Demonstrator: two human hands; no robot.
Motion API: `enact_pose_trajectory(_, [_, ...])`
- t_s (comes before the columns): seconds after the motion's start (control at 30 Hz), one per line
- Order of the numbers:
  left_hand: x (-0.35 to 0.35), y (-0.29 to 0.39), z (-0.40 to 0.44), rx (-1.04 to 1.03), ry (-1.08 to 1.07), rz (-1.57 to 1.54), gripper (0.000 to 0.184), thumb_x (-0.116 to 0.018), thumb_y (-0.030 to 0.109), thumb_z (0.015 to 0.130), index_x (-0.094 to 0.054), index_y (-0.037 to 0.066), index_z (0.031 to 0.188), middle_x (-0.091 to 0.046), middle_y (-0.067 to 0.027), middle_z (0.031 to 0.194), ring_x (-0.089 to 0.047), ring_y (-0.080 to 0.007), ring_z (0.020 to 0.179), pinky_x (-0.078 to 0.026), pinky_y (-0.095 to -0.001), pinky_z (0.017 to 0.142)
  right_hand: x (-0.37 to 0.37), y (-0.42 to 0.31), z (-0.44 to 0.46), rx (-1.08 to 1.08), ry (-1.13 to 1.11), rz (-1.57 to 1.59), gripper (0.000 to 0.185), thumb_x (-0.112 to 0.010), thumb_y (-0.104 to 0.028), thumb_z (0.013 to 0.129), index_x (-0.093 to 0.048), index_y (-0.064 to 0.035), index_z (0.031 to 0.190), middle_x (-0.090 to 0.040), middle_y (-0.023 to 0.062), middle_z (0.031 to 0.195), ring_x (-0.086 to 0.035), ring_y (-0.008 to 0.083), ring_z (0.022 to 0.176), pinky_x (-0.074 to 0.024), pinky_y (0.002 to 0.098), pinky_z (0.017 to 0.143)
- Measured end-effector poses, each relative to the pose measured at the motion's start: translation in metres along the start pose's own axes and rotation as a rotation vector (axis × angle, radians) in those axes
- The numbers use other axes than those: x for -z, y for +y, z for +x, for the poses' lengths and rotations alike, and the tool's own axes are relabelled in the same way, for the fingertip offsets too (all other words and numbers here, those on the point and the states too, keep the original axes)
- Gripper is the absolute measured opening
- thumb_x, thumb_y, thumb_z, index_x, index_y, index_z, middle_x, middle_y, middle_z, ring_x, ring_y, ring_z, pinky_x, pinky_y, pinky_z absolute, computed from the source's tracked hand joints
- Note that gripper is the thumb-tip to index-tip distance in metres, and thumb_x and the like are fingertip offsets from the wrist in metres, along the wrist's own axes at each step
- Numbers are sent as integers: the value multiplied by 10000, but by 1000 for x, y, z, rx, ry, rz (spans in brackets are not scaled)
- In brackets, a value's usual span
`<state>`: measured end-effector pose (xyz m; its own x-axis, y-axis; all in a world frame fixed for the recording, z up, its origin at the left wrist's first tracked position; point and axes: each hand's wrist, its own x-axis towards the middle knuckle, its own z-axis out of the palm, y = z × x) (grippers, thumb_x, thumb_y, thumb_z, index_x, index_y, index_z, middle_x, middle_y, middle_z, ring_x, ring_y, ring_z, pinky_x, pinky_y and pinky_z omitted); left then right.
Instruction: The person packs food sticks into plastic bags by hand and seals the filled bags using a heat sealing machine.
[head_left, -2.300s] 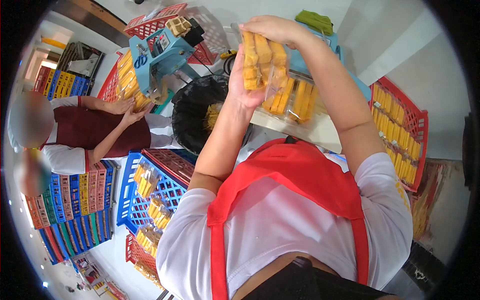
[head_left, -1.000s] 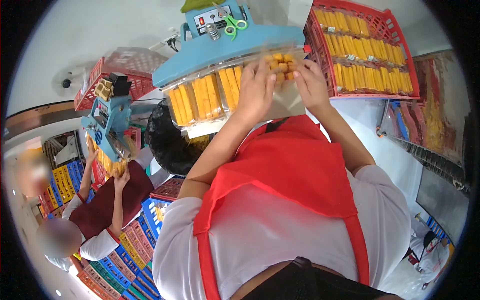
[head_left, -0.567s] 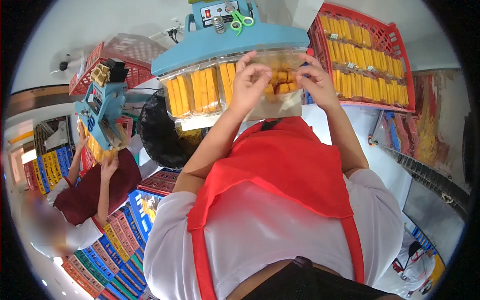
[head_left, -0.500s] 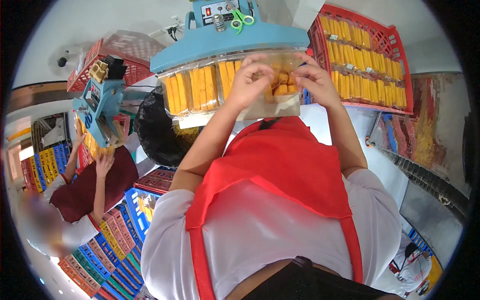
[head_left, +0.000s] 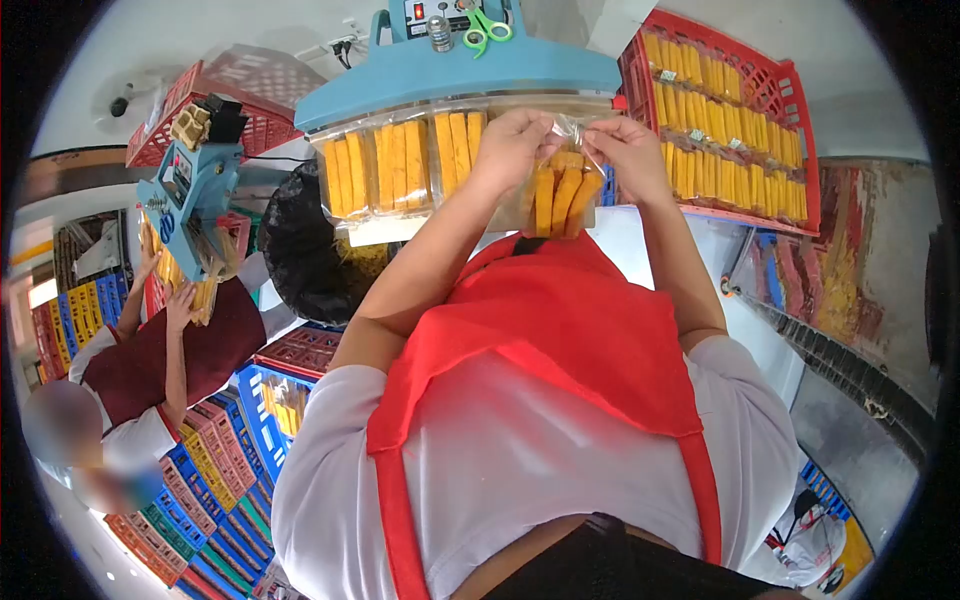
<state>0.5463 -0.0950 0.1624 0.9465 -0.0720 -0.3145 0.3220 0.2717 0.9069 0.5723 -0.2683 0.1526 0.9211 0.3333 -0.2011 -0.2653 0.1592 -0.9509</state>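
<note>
A clear plastic bag (head_left: 566, 140) of long yellow sticks (head_left: 566, 198) hangs between my two hands. My left hand (head_left: 515, 150) pinches the bag's top edge on the left side, its fingers closed. On the other side, the closed fingers of my right hand (head_left: 630, 155) grip the same edge. Several filled bags (head_left: 402, 168) stand in a row left of my left hand, along the front of a blue bag sealer (head_left: 460, 85). The sticks in the held bag stand upright, fanned slightly apart.
Green-handled scissors (head_left: 486, 32) lie on top of the sealer. A red crate (head_left: 735, 50) of packed bags stands at the right. Left of me is a black-lined bin (head_left: 300, 250). A co-worker (head_left: 170, 350) handles bags at a second sealer (head_left: 190, 205).
Both hands have closed on the bag's top edge and drawn nearer each other. The bag has turned from showing the sticks' ends to hanging upright with their lengths in view.
</note>
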Motion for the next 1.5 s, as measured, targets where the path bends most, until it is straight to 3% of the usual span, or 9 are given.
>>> enact_pose_trajectory(0.2, [-13, 12, -9, -197, -21, 124, 280, -536, 49, 791, -442, 21, 1054, -563, -55, 815, -532, -99, 721, -440, -195, 638, -2, -12, -4, -12, -13, 51, 333, -557, -10, 746, -422, 54, 1045, -575, 95, 790, -540, 114, 646, -422, 211, 580])
enact_pose_trajectory(0.33, [0, 13, -12, -79, -9, 191, 394, -556, 3, 759, -388, 25, 1115, -556, -78, 859, -540, -131, 760, -449, -208, 653, 0, -9, -5, 43, 16, 0, 386, -546, 8, 743, -382, 52, 1089, -575, 114, 814, -545, 124, 689, -429, 215, 601])
enact_pose_trajectory(0.4, [4, 12, -10, 107, 50, -152, 381, -549, -1, 761, -392, 26, 1107, -543, -91, 899, -538, -144, 796, -453, -213, 674, -1, -8, -6, 51, -3, 11, 406, -543, 13, 741, -368, 51, 1106, -575, 118, 820, -548, 130, 704, -432, 217, 609])
enact_pose_trajectory(0.63, [9, 5, -7, 65, -72, -246, 336, -538, -7, 766, -402, 33, 1071, -530, -87, 893, -533, -130, 794, -447, -213, 663, -9, -18, -5, 46, -44, -15, 421, -548, 28, 726, -380, 40, 1112, -574, 105, 808, -559, 137, 711, -439, 220, 621])
enact_pose_trajectory(0.83, [6, -3, -9, -180, 146, 136, 266, -530, -17, 768, -440, 30, 1014, -540, -53, 782, -510, -100, 716, -405, -182, 611, -6, -16, -2, 25, -10, -5, 412, -549, 35, 719, -391, 35, 1099, -562, 99, 799, -551, 134, 703, -433, 211, 608])
enact_pose_trajectory(1.0, [19, -11, -6, -363, 5, 435, 130, -505, -22, 742, -601, 22, 818, -602, -64, 769, -536, -123, 687, -412, -223, 637, -7, -12, 1, 33, 21, 70, 384, -540, 29, 729, -393, 33, 1085, -554, 106, 812, -546, 133, 689, -431, 212, 594])
enact_pose_trajectory(1.2, [16, 18, -5, -452, -98, 923, 166, -546, 69, 759, -637, 58, 898, -636, -94, 820, -569, -136, 721, -434, -246, 689, -11, -14, 3, 46, 32, 18, 337, -551, 8, 738, -405, 30, 1041, -562, 102, 801, -544, 128, 692, -430, 211, 587])
enact_pose_trajectory(1.3, [13, 11, -4, -247, -109, 541, 173, -545, 125, 781, -631, 50, 911, -633, -84, 859, -568, -127, 812, -427, -242, 743, -3, -11, 7, 53, 36, 33, 315, -561, 0, 740, -417, 26, 1018, -570, 94, 784, -540, 123, 695, -429, 207, 597])
enact_pose_trajectory(1.5, [11, 11, 5, -280, -276, 560, 184, -542, 133, 792, -622, 53, 937, -626, -84, 900, -566, -121, 840, -424, -231, 761, 9, -5, 11, 77, -13, 28, 269, -564, -4, 744, -457, 15, 990, -585, 76, 776, -548, 104, 698, -424, 198, 635])
